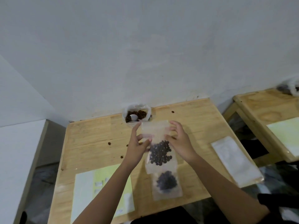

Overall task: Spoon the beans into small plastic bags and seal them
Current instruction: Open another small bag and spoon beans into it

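So the small plastic bag (157,135) they're working on lies flat on the wooden table (90,135), right between the two hands. Its long axis runs 12 to 6, with the mouth at the 12 o'clock end pointing at the wall and the dark beans (160,152) bunched at the 6 o'clock end toward the person. The left hand (137,144) has it from the 9 o'clock side, thumb and fingers pinching the left edge, index finger stretched up along it to the mouth corner. The right hand (179,139) comes in from 3 o'clock, curled fingers pinching the right edge just below the mouth. Both look about equally near the mouth, so I'd guess the seal gets pressed across it, 9 to 3, and the beans sit low enough not to get in the way. Can't tell if the mouth is already closed, too blurry. A second filled bag (167,183) lies at 6 o'clock of this one, and the two overlap. At 11 o'clock, against the wall, is the supply bag of beans (126,110) with a white spoon (134,117) sitting in it. There's a stack of empty bags (236,160) out at 3 o'clock by the table edge, a yellow-and-white paper sheet (103,188) at 7 o'clock, and a few stray beans (109,143) on the wood. White wall (145,54) behind, another wooden table (258,107) off to the right.
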The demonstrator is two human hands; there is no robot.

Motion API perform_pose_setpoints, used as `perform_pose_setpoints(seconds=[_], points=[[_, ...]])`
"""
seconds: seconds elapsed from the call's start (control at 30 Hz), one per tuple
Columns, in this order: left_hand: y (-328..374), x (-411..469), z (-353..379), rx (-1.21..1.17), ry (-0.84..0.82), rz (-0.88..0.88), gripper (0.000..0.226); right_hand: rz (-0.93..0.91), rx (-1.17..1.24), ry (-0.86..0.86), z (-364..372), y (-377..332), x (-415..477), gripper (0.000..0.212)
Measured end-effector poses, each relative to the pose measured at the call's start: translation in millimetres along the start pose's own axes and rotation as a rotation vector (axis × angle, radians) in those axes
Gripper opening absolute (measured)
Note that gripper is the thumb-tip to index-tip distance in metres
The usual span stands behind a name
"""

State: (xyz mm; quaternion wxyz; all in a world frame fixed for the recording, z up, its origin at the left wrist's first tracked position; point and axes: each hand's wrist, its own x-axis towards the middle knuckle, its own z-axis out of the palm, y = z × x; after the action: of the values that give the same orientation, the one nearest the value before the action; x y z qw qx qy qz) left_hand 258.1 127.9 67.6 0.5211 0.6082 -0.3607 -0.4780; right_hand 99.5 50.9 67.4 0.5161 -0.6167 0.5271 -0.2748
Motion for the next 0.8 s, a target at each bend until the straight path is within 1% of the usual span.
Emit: perform_pose_setpoints(seconds=[0.1, 0.2, 0.37, 0.47, 0.6, 0.8], points=[[-26.5, -6.3, 10.2, 0.054, -0.036, -0.081, 0.069, 0.072, -0.09, -0.041, -0.9, 30.6, -11.8, 0.057], [-49.8, -11.7, 16.2, 0.074, -0.063, -0.19, 0.069, 0.105, -0.154, -0.071, -4.1, 51.6, -22.3, 0.06], [-75.3, -18.4, 19.9, 0.097, -0.052, -0.305, 0.073, 0.206, -0.193, -0.132, -4.0, 73.1, -29.9, 0.061], [-83.4, -18.9, 19.4, 0.16, -0.028, -0.317, 0.074, 0.185, -0.272, -0.141, -0.4, 83.1, -29.9, 0.059], [-92.4, -18.8, 19.3, 0.221, 0.006, -0.314, 0.073, 0.167, -0.311, -0.161, -0.1, 91.4, -28.4, 0.061], [-99.1, -25.2, 22.3, 0.328, 0.041, -0.254, 0.066, 0.084, -0.367, -0.164, 0.1, 93.9, -29.1, 0.058]])
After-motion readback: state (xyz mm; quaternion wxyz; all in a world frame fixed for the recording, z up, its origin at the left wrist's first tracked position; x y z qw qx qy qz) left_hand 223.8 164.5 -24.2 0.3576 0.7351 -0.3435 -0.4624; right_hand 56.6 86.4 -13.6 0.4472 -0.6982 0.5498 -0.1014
